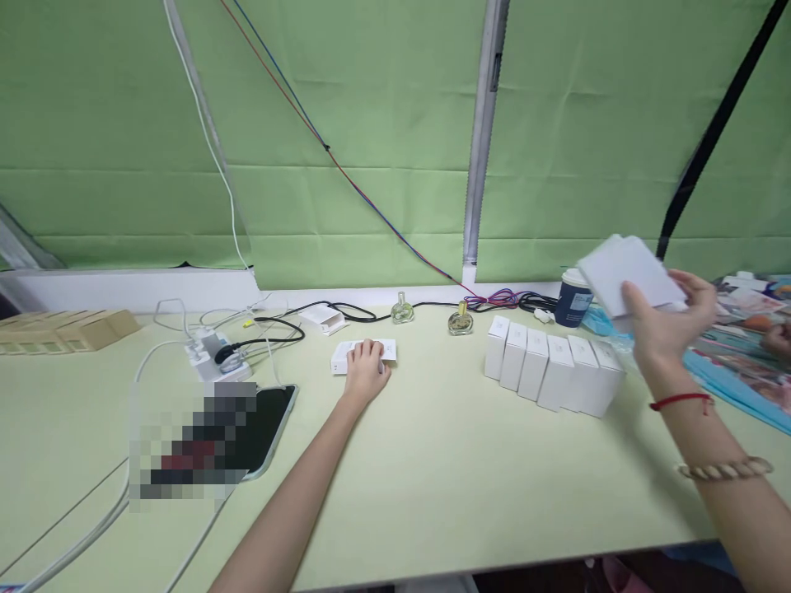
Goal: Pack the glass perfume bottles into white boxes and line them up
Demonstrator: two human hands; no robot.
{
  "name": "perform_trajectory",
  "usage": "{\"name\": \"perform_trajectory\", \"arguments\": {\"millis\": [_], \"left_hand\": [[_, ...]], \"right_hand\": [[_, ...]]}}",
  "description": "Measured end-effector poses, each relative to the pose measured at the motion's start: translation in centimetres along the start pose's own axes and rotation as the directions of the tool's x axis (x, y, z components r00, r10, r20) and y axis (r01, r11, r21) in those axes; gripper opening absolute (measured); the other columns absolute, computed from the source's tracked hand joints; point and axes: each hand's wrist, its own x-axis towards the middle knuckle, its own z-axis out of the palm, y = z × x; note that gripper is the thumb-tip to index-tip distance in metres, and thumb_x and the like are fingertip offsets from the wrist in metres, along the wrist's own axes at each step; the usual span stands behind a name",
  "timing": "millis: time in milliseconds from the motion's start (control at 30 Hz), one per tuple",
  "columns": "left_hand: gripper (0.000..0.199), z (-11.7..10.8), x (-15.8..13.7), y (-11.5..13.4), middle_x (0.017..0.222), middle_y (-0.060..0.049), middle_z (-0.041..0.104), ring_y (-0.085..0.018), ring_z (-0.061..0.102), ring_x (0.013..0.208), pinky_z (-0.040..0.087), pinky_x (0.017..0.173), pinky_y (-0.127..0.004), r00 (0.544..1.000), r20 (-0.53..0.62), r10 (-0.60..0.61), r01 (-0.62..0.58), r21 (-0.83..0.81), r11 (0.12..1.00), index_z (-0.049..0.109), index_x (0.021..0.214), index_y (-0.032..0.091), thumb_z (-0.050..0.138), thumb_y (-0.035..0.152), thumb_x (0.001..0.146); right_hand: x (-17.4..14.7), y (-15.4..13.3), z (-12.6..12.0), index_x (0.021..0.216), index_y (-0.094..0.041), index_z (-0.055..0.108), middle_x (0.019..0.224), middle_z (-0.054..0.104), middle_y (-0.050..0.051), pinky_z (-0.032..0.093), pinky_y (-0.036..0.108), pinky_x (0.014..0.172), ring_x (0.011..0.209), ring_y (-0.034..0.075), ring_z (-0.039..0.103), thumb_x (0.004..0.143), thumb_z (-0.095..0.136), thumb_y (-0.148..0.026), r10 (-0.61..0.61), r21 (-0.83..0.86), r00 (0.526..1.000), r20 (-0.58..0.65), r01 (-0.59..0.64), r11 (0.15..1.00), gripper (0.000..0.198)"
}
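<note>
My left hand (pixel 367 371) rests on a small white box (pixel 341 359) lying on the table, its fingers curled over the top. Raised above the right side of the table, my right hand (pixel 676 317) grips a few flat white sheets (pixel 624 272), thumb in front; whether they are cards or flattened boxes I cannot tell. Below and left of that hand stands a row of several upright white boxes (pixel 547 366). Two small glass bottles stand at the back: a pale green one (pixel 402 310) and a gold-topped one (pixel 461 319). Behind my left hand lies an open-ended white box (pixel 323 318).
A lidded paper cup (pixel 573 298) stands beside coiled black cables (pixel 536 301). On the left are a tablet (pixel 269 428), a power strip (pixel 216 362) with cords, and tan cartons (pixel 67 331). Another person's hand (pixel 777 339) shows at the right edge near bright packaging.
</note>
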Motion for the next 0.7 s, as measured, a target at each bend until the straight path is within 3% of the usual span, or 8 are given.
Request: {"name": "perform_trajectory", "arguments": {"millis": [67,133,200,267,367,500,600,700], "left_hand": [[0.016,-0.1,-0.1,0.1,0.096,-0.009,0.050,-0.026,0.043,0.094,0.034,0.080,-0.038,1.000,0.010,-0.010,0.010,-0.009,1.000,0.048,0.087,0.021,0.048,0.021,0.071],[0.020,-0.2,-0.4,0.1,0.098,-0.009,0.050,-0.025,0.043,0.095,0.034,0.082,-0.038,0.999,0.008,-0.031,0.031,-0.014,0.999,0.048,0.091,0.021,0.048,0.019,0.071],[0.025,-0.4,-0.8,0.2,0.100,-0.009,0.050,-0.026,0.044,0.096,0.033,0.084,-0.038,0.997,-0.022,-0.074,0.074,-0.028,0.997,0.048,0.096,0.021,0.048,0.018,0.071],[0.029,-0.5,-1.3,0.2,0.102,-0.010,0.050,-0.026,0.044,0.098,0.034,0.085,-0.039,0.986,-0.070,-0.149,0.146,-0.056,0.988,0.047,0.100,0.021,0.048,0.018,0.071],[0.034,-0.5,-1.8,0.1,0.107,-0.011,0.050,-0.026,0.044,0.103,0.034,0.089,-0.039,0.960,-0.096,-0.262,0.255,-0.075,0.964,0.047,0.104,0.019,0.050,0.017,0.070],[0.038,0.4,-1.8,-0.3,0.118,-0.014,0.049,-0.028,0.041,0.115,0.027,0.099,-0.044,0.954,-0.054,-0.296,0.295,-0.034,0.955,0.047,0.109,0.016,0.049,0.018,0.071],[0.046,1.0,-1.5,-0.6,0.128,-0.020,0.042,-0.034,0.030,0.126,0.021,0.101,-0.051,0.924,-0.078,-0.374,0.371,-0.053,0.927,0.044,0.114,0.013,0.052,0.028,0.071],[0.056,0.4,-1.1,-0.3,0.131,-0.020,0.040,-0.036,0.022,0.131,0.019,0.102,-0.053,0.912,-0.126,-0.391,0.375,-0.132,0.918,0.043,0.116,0.014,0.058,0.033,0.066]], "right_hand": [[-2.4,-4.7,0.7,0.103,-0.013,0.057,0.105,0.057,0.017,0.046,0.039,0.076,0.096,0.026,0.055,0.065,0.070,-0.040,-0.136,0.056,0.981,0.136,0.129,0.990,0.048],[-5.9,-8.6,1.6,0.096,-0.017,0.059,0.106,0.057,0.014,0.047,0.037,0.075,0.100,0.025,0.054,0.073,0.066,-0.035,-0.381,0.169,0.889,0.254,0.347,0.923,0.030],[-9.7,-11.0,2.7,0.088,-0.022,0.061,0.107,0.059,0.009,0.049,0.031,0.071,0.092,0.019,0.058,0.083,0.053,-0.024,-0.615,0.318,0.671,0.413,0.527,0.788,0.010],[-13.1,-12.0,3.6,0.091,-0.025,0.062,0.110,0.060,0.005,0.050,0.028,0.071,0.086,0.016,0.060,0.087,0.045,-0.016,-0.757,0.465,0.399,0.518,0.611,0.641,0.020],[-16.6,-12.0,4.6,0.094,-0.024,0.062,0.114,0.060,0.005,0.051,0.029,0.074,0.091,0.017,0.060,0.087,0.040,-0.011,-0.797,0.487,0.279,0.536,0.669,0.562,0.027],[-18.1,-11.0,5.2,0.093,-0.023,0.062,0.113,0.061,0.005,0.052,0.033,0.080,0.101,0.018,0.058,0.086,0.039,-0.008,-0.807,0.495,0.249,0.536,0.681,0.539,0.028],[-18.1,-10.7,5.1,0.096,-0.023,0.062,0.110,0.062,0.005,0.047,0.039,0.090,0.109,0.019,0.054,0.087,0.039,-0.007,-0.799,0.499,0.304,0.518,0.652,0.571,0.030],[-18.5,-11.2,4.6,0.096,-0.023,0.062,0.096,0.066,0.005,0.049,0.033,0.080,0.095,0.017,0.060,0.087,0.040,-0.009,-0.750,0.478,0.392,0.533,0.592,0.649,0.028]]}}
